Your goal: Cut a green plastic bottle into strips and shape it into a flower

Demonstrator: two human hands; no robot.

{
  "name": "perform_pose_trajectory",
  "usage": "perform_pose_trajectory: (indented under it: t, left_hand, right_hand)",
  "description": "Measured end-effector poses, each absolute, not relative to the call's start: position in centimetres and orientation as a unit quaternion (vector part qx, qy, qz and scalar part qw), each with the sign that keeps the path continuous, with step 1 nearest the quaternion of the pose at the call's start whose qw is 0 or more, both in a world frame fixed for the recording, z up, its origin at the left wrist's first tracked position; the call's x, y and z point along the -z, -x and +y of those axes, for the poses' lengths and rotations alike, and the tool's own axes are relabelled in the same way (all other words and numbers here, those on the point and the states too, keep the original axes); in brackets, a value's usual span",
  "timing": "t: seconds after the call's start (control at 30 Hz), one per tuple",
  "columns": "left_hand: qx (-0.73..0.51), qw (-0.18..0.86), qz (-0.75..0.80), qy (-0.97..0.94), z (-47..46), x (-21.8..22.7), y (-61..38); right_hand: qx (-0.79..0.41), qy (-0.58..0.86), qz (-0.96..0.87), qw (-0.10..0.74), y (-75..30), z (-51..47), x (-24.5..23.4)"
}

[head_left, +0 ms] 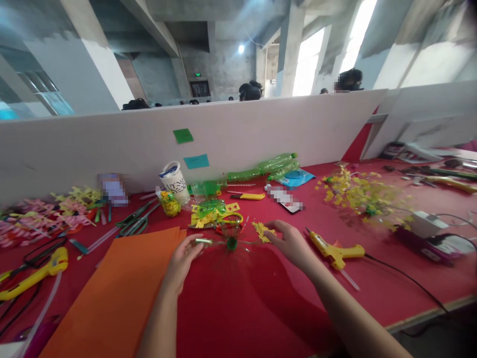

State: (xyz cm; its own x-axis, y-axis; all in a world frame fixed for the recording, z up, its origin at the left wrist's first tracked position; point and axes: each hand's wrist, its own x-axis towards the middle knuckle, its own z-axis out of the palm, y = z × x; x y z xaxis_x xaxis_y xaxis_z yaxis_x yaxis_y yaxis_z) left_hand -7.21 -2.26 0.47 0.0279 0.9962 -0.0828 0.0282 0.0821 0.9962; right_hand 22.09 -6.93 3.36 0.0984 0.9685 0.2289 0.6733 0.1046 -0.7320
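Observation:
My left hand (183, 261) is closed in a pinch on a thin clear strip of a cut green plastic bottle piece (231, 242) that lies on the red table (261, 298). The piece has strips fanned out around a green centre. My right hand (291, 242) rests on the table at the other side of it, fingers curled near a small heap of yellow paper bits (263, 231). Whether the right fingers hold a strip is unclear.
An orange sheet (122, 293) lies at the left. A yellow glue gun (333, 250) with its black cord sits right of my right hand. Green bottles (261, 169), scissors (136, 221), a white cup (175, 181), yellow flowers (357, 194) and a white partition (93, 144) lie beyond.

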Motion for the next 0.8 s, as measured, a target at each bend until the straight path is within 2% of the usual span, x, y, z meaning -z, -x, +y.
perform_pose_trajectory:
  t: [0.17, 0.27, 0.37, 0.43, 0.63, 0.73, 0.8]
  left_hand:
    - [-0.464, 0.517, 0.514, -0.503, -2.5, -0.9, 7.1]
    - [-0.473, 0.506, 0.518, -0.501, -2.5, -1.0, 6.9]
    - [-0.519, 0.454, 0.539, -0.483, -2.5, -1.1, 6.5]
    - [-0.558, 0.411, 0.543, -0.474, -2.6, -1.2, 6.1]
    - [-0.597, 0.353, 0.505, -0.514, -3.4, -2.5, 4.6]
    - [-0.587, 0.330, 0.493, -0.551, -4.2, -4.0, 3.6]
    - [-0.579, 0.317, 0.482, -0.576, -5.0, -5.2, 2.7]
  right_hand:
    - [-0.042, 0.678, -0.678, 0.281, -27.7, -10.1, -2.5]
    - [0.054, 0.726, -0.666, 0.164, -33.3, -12.2, -0.4]
    - [0.075, 0.728, -0.677, 0.079, -37.3, -14.0, 1.8]
    - [0.061, 0.724, -0.684, 0.068, -38.2, -14.4, 2.8]
    - [-0.058, 0.677, -0.709, 0.190, -35.2, -12.7, 1.5]
    - [-0.213, 0.641, -0.644, 0.359, -32.5, -11.0, -0.8]
    - [-0.366, 0.586, -0.581, 0.431, -30.7, -9.9, -2.4]
